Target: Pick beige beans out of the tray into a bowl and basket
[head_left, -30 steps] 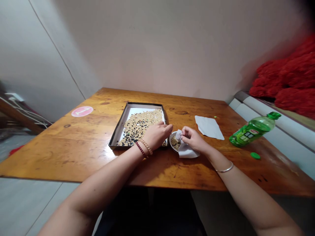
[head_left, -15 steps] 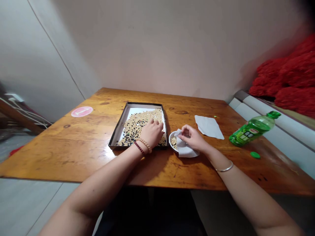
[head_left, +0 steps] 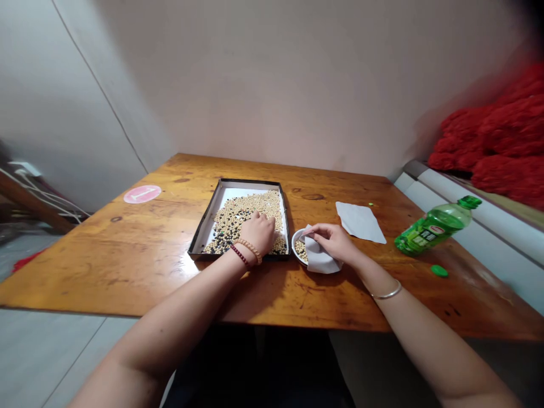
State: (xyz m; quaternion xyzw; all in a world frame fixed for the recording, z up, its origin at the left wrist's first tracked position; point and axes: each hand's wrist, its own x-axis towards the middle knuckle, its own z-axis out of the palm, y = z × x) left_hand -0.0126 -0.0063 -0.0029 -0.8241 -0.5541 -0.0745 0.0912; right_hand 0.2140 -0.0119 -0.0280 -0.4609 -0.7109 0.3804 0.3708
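My left hand (head_left: 258,233) is pressed down among the mixed pale and dark beans (head_left: 249,212) in a dark metal tray (head_left: 238,182) lined with white paper. Its fingertips are hidden, so I cannot tell if they hold any beans. My right hand (head_left: 334,239) pinches a folded white paper (head_left: 319,259) against the rim of a small white bowl (head_left: 294,241) just right of the tray. Pale beans (head_left: 301,250) show in the bowl, partly covered by the paper.
A flat sheet of white paper (head_left: 360,222) lies on the wooden table (head_left: 106,266), with a green bottle (head_left: 433,228) lying on its side and its green cap (head_left: 439,271) to the right. A round pink sticker (head_left: 142,194) marks the table's left side. Red fabric (head_left: 488,136) is heaped beyond the right edge.
My left hand has moved left and deeper into the tray's beans. My right hand has shifted slightly right, with the paper still in its fingers.
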